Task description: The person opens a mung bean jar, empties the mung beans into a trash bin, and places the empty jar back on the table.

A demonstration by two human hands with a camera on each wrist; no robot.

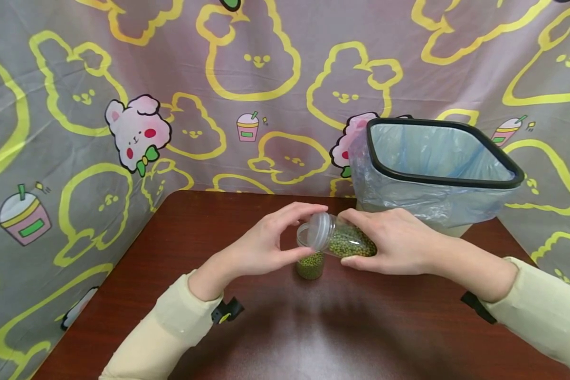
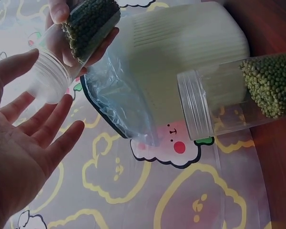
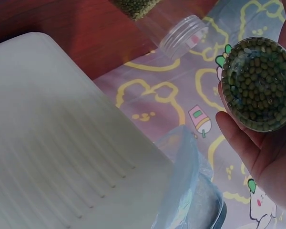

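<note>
My right hand (image 1: 394, 240) grips a clear plastic jar (image 1: 350, 241) of small green beans, tipped on its side with its top toward the left. At that end is a translucent lid (image 1: 319, 231), and my left hand (image 1: 261, 240) holds it between thumb and fingers. In the left wrist view the left fingers (image 2: 62, 148) spread around the jar's top. A second clear jar (image 1: 310, 266), partly filled with the same beans, stands upright on the table just behind the lid; its threaded mouth (image 2: 194, 105) is uncovered. The right wrist view shows the held jar's base (image 3: 260, 83).
A pale bin (image 3: 62, 119) with a black rim (image 1: 446, 182) and a bluish plastic liner (image 1: 423, 203) stands at the back right, near my right hand. The dark brown table (image 1: 209, 227) meets a patterned cloth (image 1: 275, 121) at the back and left.
</note>
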